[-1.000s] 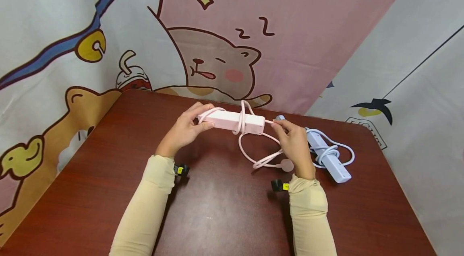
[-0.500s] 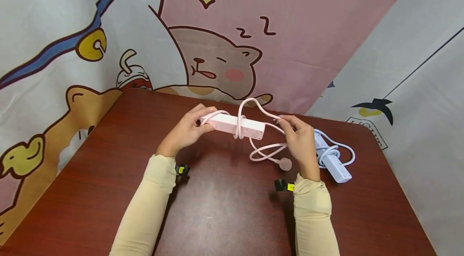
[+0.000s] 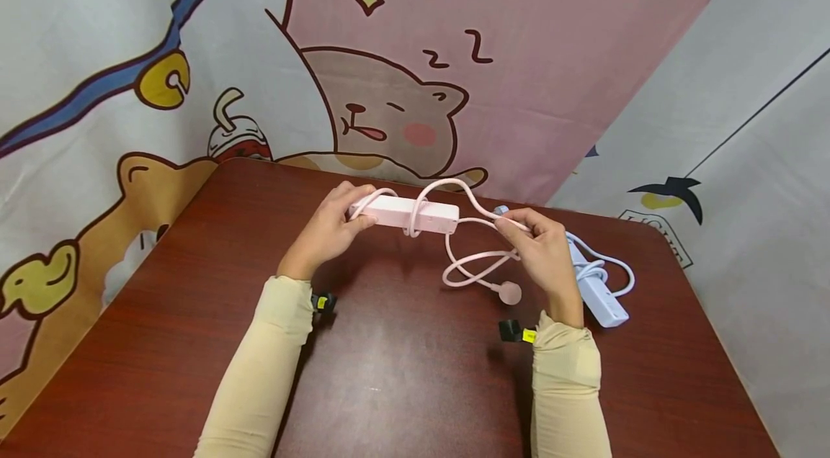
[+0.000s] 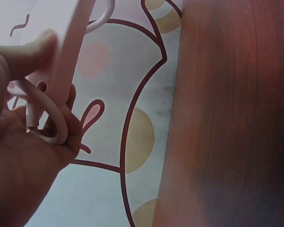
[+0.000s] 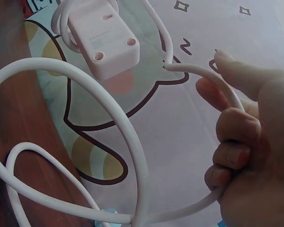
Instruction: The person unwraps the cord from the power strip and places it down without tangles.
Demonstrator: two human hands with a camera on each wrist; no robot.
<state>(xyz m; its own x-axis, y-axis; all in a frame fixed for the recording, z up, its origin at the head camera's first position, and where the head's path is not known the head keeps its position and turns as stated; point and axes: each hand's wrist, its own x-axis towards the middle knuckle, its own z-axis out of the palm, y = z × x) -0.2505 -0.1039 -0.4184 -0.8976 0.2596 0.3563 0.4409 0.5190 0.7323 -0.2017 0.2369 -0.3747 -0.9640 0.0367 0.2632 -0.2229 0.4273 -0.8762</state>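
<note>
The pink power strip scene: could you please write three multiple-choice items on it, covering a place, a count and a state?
1. Where does the blue power strip lie?
A. On the table, beyond the right hand
B. In the left hand
C. On the floor

2. How many power strips are in view?
A. One
B. Two
C. Four

3. How is the pink power strip held?
A. Lying flat on the table
B. Raised, gripped at one end by the left hand
C. Hanging from the wall

Key: 1 A, it shows past the right hand; 2 B, one pink, one blue; 3 B, the right hand pinches the pink cord.

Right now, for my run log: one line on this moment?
left hand: grips pink power strip | right hand: pinches pink cord | blue power strip: on table
</note>
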